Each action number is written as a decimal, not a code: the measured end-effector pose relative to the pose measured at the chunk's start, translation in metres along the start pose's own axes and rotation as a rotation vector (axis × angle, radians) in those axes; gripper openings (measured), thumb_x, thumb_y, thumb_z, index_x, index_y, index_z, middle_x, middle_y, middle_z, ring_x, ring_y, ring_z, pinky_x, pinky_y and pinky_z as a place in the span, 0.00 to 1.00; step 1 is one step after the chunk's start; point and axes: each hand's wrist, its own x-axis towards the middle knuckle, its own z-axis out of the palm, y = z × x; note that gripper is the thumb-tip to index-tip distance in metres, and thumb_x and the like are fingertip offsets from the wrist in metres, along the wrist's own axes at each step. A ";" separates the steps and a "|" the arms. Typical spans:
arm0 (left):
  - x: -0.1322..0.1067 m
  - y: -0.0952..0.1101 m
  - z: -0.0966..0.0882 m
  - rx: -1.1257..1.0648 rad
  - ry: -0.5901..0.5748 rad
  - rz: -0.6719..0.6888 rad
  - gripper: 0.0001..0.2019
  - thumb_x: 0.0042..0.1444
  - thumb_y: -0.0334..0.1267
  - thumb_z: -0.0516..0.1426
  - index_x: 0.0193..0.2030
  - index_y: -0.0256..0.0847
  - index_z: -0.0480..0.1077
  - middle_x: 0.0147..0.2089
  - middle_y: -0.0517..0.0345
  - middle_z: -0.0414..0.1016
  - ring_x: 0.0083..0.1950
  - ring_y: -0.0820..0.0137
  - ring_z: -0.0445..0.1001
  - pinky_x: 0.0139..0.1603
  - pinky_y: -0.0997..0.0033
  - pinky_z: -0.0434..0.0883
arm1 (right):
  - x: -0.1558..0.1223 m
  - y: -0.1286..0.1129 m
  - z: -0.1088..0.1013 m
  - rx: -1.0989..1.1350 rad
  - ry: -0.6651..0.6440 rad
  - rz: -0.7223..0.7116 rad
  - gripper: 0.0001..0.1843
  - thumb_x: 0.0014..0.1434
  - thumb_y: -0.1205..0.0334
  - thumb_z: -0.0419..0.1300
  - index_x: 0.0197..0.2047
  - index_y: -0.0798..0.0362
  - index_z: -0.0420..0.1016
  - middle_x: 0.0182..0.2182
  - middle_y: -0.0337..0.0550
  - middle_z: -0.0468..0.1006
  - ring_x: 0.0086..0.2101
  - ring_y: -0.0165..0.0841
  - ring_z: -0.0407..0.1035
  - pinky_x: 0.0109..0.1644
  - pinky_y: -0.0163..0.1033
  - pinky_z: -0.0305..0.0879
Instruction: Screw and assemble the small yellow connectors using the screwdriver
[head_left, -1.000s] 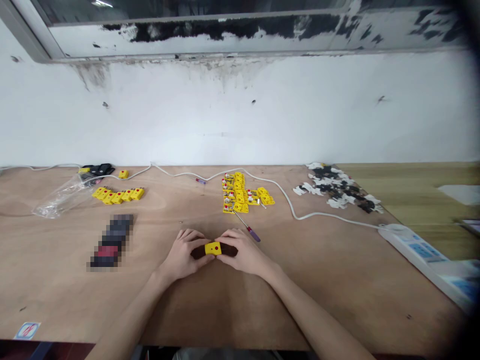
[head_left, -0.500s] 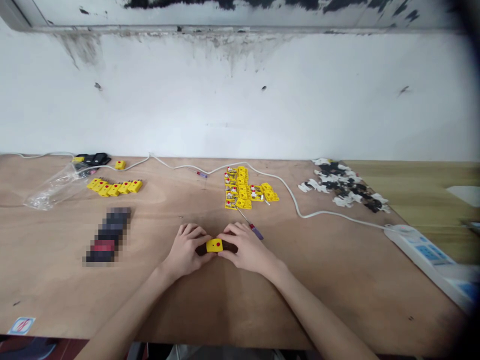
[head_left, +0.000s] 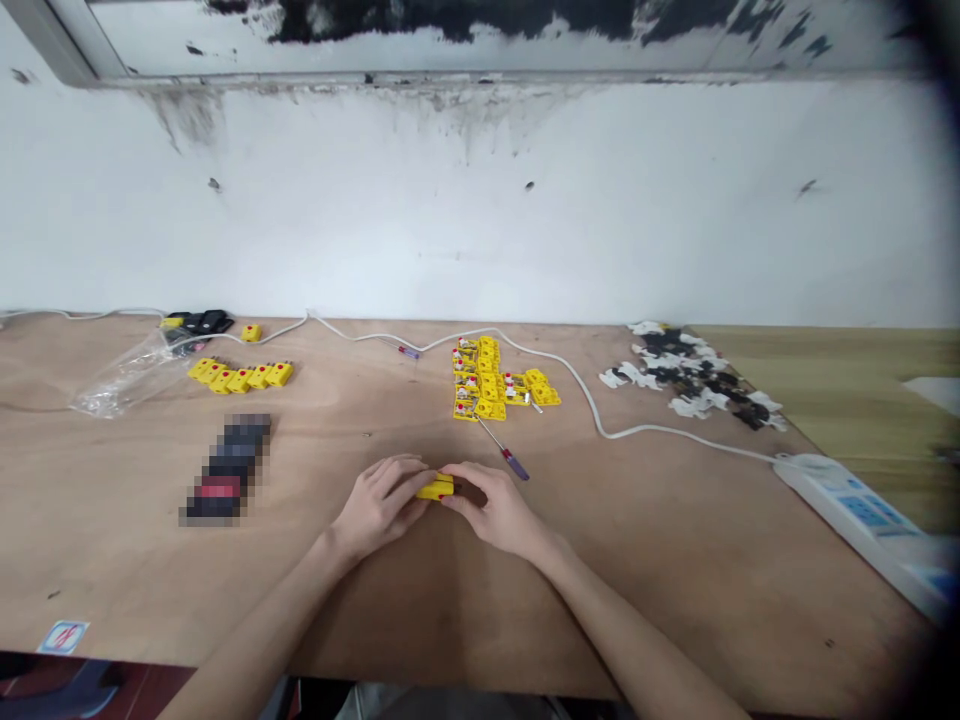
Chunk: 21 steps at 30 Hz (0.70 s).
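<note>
Over the front middle of the table, a small yellow plug connector [head_left: 436,488] is held between my two hands, with its edge turned towards me. My left hand [head_left: 384,503] grips its left end with thumb and fingers. The fingertips and thumb of my right hand [head_left: 491,505] close on its right end. Fingers cover part of the connector. Just beyond the right hand lies a screwdriver [head_left: 514,463] with a purple and red handle. Behind it is a cluster of opened yellow connector halves [head_left: 489,385], some with red dots and metal parts inside.
Several closed yellow connectors [head_left: 240,378] lie left, near a clear plastic bag [head_left: 120,378] and a blurred-out dark object [head_left: 227,470]. Another screwdriver [head_left: 409,352] lies behind. A white cable [head_left: 585,390] leads to a power strip [head_left: 855,515]. Black and white pieces [head_left: 697,375] are heaped at right.
The yellow connector has been turned, so its red-dotted face no longer points up and its edge shows. Both hands have shifted their fingers on it. The view has moved slightly.
</note>
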 end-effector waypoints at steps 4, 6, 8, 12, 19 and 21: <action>0.001 0.010 0.002 -0.369 0.027 -0.244 0.20 0.61 0.39 0.59 0.59 0.41 0.65 0.51 0.47 0.76 0.49 0.65 0.77 0.48 0.66 0.77 | -0.001 -0.005 0.000 0.053 0.062 -0.085 0.15 0.64 0.66 0.57 0.53 0.47 0.73 0.45 0.47 0.76 0.45 0.36 0.72 0.49 0.42 0.70; 0.002 0.013 0.004 -0.406 0.032 -0.254 0.14 0.63 0.37 0.57 0.54 0.40 0.70 0.49 0.48 0.77 0.47 0.67 0.77 0.48 0.67 0.76 | -0.001 -0.007 -0.001 0.052 0.073 -0.105 0.15 0.63 0.67 0.56 0.53 0.46 0.73 0.45 0.47 0.76 0.46 0.36 0.72 0.50 0.42 0.70; 0.001 0.014 0.006 -0.362 0.060 -0.217 0.12 0.63 0.36 0.56 0.52 0.40 0.70 0.48 0.49 0.76 0.48 0.67 0.76 0.49 0.67 0.75 | -0.002 -0.008 0.000 0.062 0.102 -0.114 0.16 0.63 0.67 0.56 0.53 0.46 0.73 0.46 0.47 0.76 0.46 0.36 0.72 0.51 0.43 0.70; -0.004 0.018 0.011 -0.240 0.154 -0.145 0.13 0.65 0.34 0.53 0.55 0.41 0.67 0.46 0.50 0.75 0.45 0.68 0.75 0.45 0.70 0.74 | -0.004 -0.014 0.005 0.089 0.167 -0.096 0.16 0.62 0.69 0.57 0.51 0.47 0.74 0.43 0.46 0.77 0.42 0.35 0.73 0.47 0.41 0.72; -0.004 0.024 0.019 -0.253 0.264 -0.106 0.11 0.64 0.35 0.51 0.52 0.40 0.64 0.42 0.50 0.70 0.41 0.67 0.71 0.41 0.67 0.72 | -0.004 -0.021 0.012 0.206 0.224 -0.122 0.18 0.62 0.72 0.54 0.52 0.46 0.76 0.41 0.46 0.77 0.38 0.33 0.75 0.38 0.36 0.76; -0.002 0.024 0.017 -0.300 0.247 -0.095 0.13 0.62 0.34 0.53 0.53 0.39 0.64 0.44 0.48 0.70 0.43 0.66 0.71 0.43 0.65 0.72 | -0.003 -0.020 0.011 0.215 0.231 -0.149 0.19 0.62 0.72 0.54 0.52 0.46 0.76 0.42 0.46 0.77 0.39 0.33 0.75 0.38 0.36 0.76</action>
